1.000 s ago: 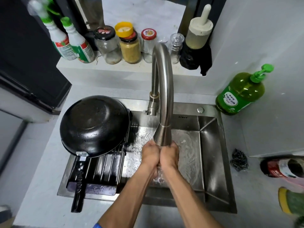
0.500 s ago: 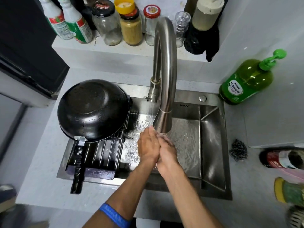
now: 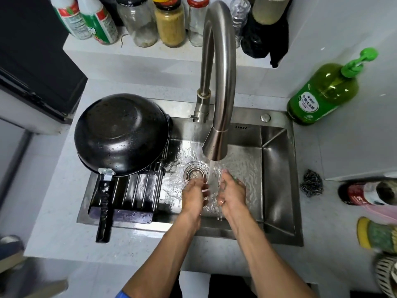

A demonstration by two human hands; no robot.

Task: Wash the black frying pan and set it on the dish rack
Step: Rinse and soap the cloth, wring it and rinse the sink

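Note:
The black frying pan (image 3: 121, 134) lies upside down on the black dish rack (image 3: 137, 190) over the left part of the steel sink (image 3: 277, 168). Its handle points toward me, past the sink's front edge. Water runs from the curved steel tap (image 3: 217, 82). My left hand (image 3: 192, 195) and my right hand (image 3: 232, 191) are under the stream, a little apart, palms facing each other, fingers loosely bent. Neither hand holds anything. Both are well to the right of the pan.
A green soap bottle (image 3: 324, 91) stands at the sink's back right corner. A steel scourer (image 3: 311, 182) lies on the counter to the right. Jars and spray bottles (image 3: 90, 20) line the ledge behind the tap. The drain (image 3: 195, 172) shows in the sink floor.
My hands were pressed together rubbing under the tap; now they have parted, with the stream falling between them. The camera has tilted lower.

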